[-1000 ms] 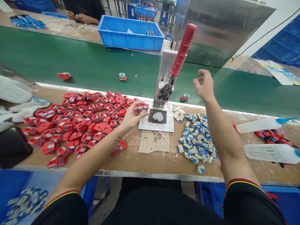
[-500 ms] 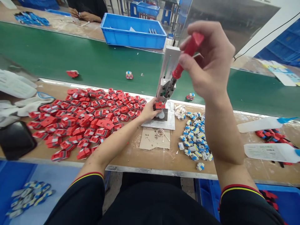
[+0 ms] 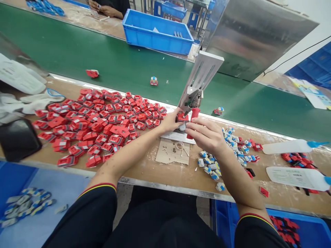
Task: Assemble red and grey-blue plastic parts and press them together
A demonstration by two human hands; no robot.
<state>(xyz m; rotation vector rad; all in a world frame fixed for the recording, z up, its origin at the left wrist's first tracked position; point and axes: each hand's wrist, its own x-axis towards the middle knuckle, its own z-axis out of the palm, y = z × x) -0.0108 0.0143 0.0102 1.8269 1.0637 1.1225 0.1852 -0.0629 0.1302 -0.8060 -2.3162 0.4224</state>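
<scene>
A small hand press (image 3: 200, 77) with a grey metal frame stands at the middle of the wooden bench. Its red lever handle (image 3: 192, 115) is pulled down toward me, and my right hand (image 3: 207, 135) is closed around it. My left hand (image 3: 172, 121) holds a small red part (image 3: 182, 117) in place under the press head, on the press base. A large pile of red parts (image 3: 98, 122) lies left of the press. To the right of the press, beside my right forearm, is a heap of small blue and white parts (image 3: 227, 151).
A green conveyor belt (image 3: 108, 65) runs behind the bench with a few assembled pieces on it. A blue bin (image 3: 157, 32) and another person's hands (image 3: 103, 8) are beyond it. White glue bottles (image 3: 292, 146) lie right. A black phone (image 3: 18, 137) lies left. Blue bins sit below the bench.
My right hand has pulled the red lever from its raised position down toward the bench. My left hand stays at the press base with the red part. The view shifted slightly.
</scene>
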